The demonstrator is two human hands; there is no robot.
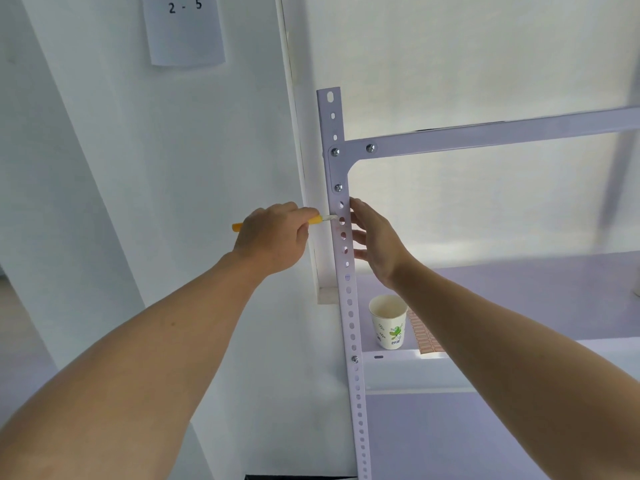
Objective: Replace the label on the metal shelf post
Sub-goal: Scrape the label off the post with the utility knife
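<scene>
Against white wall, left hand grips yellow-handled blade at left edge of shelf post, open-fingered right hand bracing it; scrape shallow

Paper cup sits on the shelf board; numbered sheet hangs on wall.

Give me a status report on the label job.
Left hand grips yellow-handled tool, tip at metal post. Right hand rests against post, fingers straight. Paper cup on shelf below, out of the way.
</scene>
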